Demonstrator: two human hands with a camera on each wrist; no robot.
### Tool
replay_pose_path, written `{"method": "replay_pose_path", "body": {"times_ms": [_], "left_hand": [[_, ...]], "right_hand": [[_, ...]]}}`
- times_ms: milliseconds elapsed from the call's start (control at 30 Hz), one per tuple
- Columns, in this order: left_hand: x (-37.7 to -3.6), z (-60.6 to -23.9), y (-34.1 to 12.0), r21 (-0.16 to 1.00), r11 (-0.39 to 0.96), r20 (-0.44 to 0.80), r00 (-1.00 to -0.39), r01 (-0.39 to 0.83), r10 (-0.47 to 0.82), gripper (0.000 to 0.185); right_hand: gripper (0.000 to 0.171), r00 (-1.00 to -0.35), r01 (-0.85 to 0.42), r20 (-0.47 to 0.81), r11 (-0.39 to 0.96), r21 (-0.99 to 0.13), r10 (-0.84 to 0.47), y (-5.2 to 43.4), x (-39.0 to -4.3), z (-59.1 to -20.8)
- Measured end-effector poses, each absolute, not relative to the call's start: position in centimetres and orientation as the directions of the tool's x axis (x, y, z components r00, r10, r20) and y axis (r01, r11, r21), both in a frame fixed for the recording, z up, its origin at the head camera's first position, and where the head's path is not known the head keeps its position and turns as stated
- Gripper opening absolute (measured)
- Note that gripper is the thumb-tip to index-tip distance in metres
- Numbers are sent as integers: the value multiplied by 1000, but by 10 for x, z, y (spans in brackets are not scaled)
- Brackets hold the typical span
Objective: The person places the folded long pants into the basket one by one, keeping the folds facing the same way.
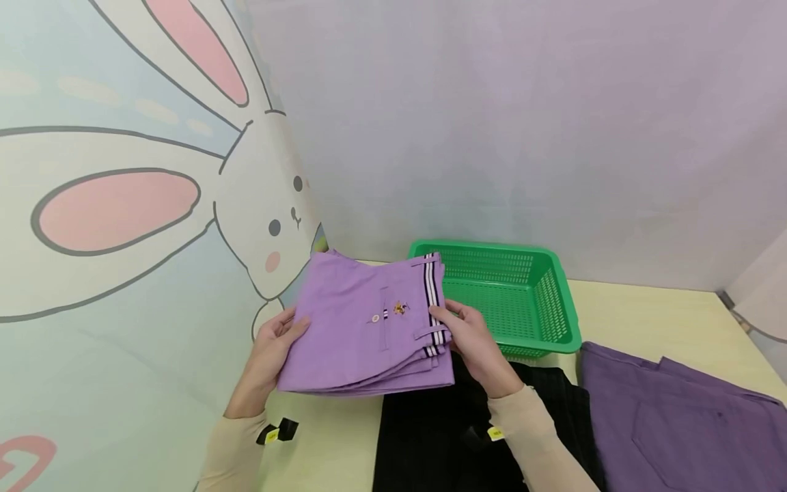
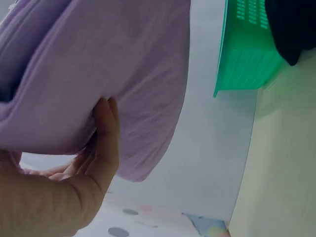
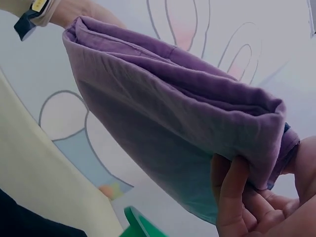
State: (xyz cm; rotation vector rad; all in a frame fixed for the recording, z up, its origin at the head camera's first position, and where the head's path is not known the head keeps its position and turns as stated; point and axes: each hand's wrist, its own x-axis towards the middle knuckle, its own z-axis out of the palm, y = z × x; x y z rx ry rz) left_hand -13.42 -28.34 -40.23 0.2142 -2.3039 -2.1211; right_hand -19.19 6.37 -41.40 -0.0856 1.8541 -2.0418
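Observation:
Both hands hold up a folded pair of light purple trousers (image 1: 350, 328), its striped waistband to the right and a button and small embroidered figure near it. My left hand (image 1: 270, 352) grips the left edge, thumb on the front. The right hand (image 1: 476, 342) pinches the waistband side, thumb on top. In the left wrist view, the left fingers (image 2: 106, 143) press against the underside of the cloth. Curled right fingers (image 3: 232, 192) support the bundle from below in the right wrist view, where its folded layers show.
A green plastic basket (image 1: 556, 294) stands behind the right hand, against the backdrop. Black trousers (image 1: 430, 437) lie on the table (image 1: 645, 307) under the right forearm. Dark purple trousers (image 1: 682, 424) lie to their right. A rabbit-print curtain (image 1: 154, 273) hangs on the left.

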Motion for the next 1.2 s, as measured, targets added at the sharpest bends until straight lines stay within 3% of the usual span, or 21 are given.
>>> {"method": "replay_pose_path", "body": {"times_ms": [1200], "left_hand": [[-202,-429,-206,999,40,-17,-998,-15,53,58]], "right_hand": [[74,-951,245,-262,119,-962,-163,148,-224,-425]]}}
